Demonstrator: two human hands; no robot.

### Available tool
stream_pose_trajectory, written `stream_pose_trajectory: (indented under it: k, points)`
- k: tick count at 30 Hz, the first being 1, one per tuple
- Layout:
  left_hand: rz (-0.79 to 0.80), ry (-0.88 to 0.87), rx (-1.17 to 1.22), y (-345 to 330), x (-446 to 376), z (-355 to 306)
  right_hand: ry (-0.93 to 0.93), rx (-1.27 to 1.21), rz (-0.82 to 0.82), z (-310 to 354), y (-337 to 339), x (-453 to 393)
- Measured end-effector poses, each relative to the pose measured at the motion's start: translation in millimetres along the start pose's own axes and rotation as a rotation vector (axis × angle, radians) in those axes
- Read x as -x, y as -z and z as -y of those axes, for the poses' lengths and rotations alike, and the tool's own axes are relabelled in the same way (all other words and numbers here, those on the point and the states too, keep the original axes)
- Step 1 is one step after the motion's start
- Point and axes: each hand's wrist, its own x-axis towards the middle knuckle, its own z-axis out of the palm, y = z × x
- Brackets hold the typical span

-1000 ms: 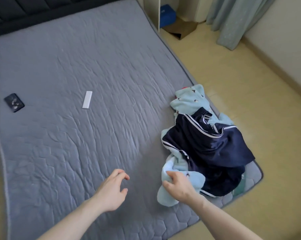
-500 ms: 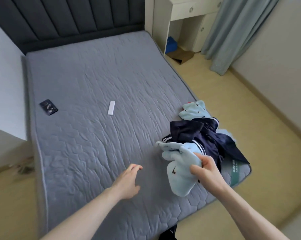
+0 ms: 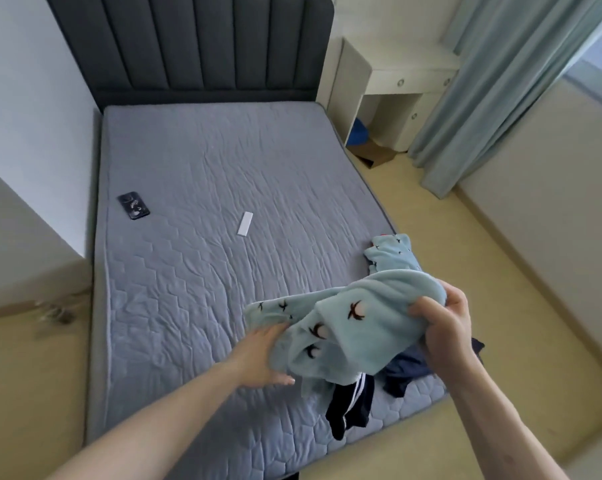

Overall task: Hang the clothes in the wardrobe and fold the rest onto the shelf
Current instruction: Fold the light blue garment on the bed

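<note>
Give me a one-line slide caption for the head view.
Right hand grips a light blue garment lifted over the mattress while the left hand reaches under it.

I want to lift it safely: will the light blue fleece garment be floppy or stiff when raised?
Probably floppy: the light blue fleece garment sags and bunches between the right hand and left hand. Likely light, since one hand's grip raises it. Its loose end may drag the navy clothes.

Soft, bright daylight comes from the curtain [image 3: 493,98] side, beyond the right hand [image 3: 443,327]. Shadows are faint. Wide-angle bending curves the edges; the floor left of the bed [image 3: 206,188] smears slightly.
</note>
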Motion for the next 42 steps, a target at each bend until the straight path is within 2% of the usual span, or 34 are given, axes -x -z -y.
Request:
stream_pose_trajectory:
  k: [2, 5, 6, 8, 11, 13, 15, 17, 20, 22, 24, 27, 30, 33, 35, 38, 40, 42]
  points:
    - [-0.054, -0.058, 0.081, -2, 1, -16, 0.003, -0.01, 0.042, 7, -2, -3]
    - [-0.22, 0.057, 0.193, 10, -9, -48, 0.043, -0.014, 0.088, 18, 1, -3]
    - [-0.276, 0.095, 0.22, 20, -14, -57, 0.048, -0.033, 0.052, 20, 6, -6]
    - [-0.407, 0.139, 0.303, 49, -22, -77, 0.042, -0.065, -0.148, 20, 29, -21]
    - [-0.685, 0.028, 0.5, 105, -20, -126, -0.02, 0.06, -0.457, 5, 81, -51]
    - [-0.81, -0.122, 0.561, 144, -11, -164, -0.089, 0.165, -0.518, -10, 110, -63]
    - [-0.838, -0.24, 0.479, 177, -7, -191, -0.091, 0.266, -0.521, -22, 123, -68]
    - [-0.811, -0.213, 0.398, 202, -11, -201, -0.081, 0.316, -0.489, -29, 123, -71]
    - [-0.707, -0.034, 0.463, 220, -16, -192, -0.123, 0.334, -0.339, -36, 105, -64]
    - [-0.648, 0.05, 0.5, 218, -10, -186, -0.138, 0.392, -0.143, -46, 82, -47]
    - [-0.603, 0.141, 0.557, 209, -2, -179, -0.149, 0.449, 0.122, -64, 50, -24]
    - [-0.558, 0.258, 0.772, 199, 8, -165, -0.213, 0.518, 0.476, -92, -3, 14]
    - [-0.527, 0.307, 0.977, 199, 25, -152, -0.239, 0.534, 0.668, -96, -52, 48]
    - [-0.477, 0.36, 1.176, 205, 45, -137, -0.263, 0.398, 0.665, -90, -92, 68]
    - [-0.453, 0.39, 1.305, 210, 57, -118, -0.277, 0.343, 0.57, -92, -117, 74]
    - [-0.47, 0.39, 1.398, 217, 80, -79, -0.27, 0.403, 0.45, -103, -145, 77]
    - [-0.517, 0.383, 1.404, 220, 102, -54, -0.259, 0.411, 0.423, -107, -156, 78]
    - [-0.641, 0.457, 1.377, 222, 128, -19, -0.275, 0.303, 0.394, -103, -164, 81]
